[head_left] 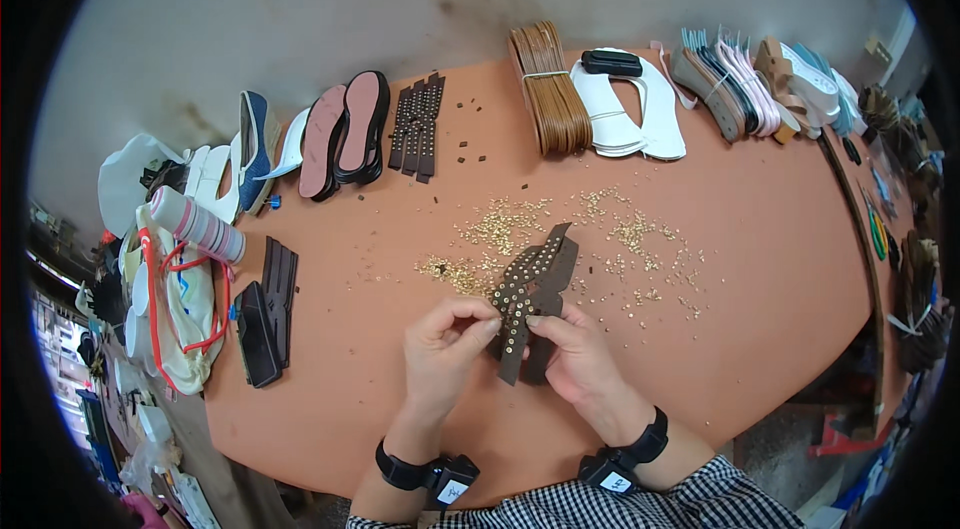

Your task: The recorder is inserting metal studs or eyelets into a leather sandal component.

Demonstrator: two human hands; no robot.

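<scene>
A dark brown studded strap piece [516,291], cut into crossing bands and set with rows of gold studs, is held up over the middle of the table. My right hand [584,361] grips its lower right part, thumb on the front face and the other fingers behind. My left hand [446,347] is closed in a pinch at the strap's left edge; whatever its thumb and forefinger hold is too small to make out. Loose gold studs [505,225] lie scattered just beyond the strap, and more studs [640,234] spread to the right.
Finished-looking studded straps [416,129] lie at the back, beside pink insoles [362,129]. A brown strip bundle [550,94], white cut pieces [660,119] and sandal parts [740,89] line the far edge. At left are a black tray [258,337], dark strips [280,289] and a striped roll [198,225].
</scene>
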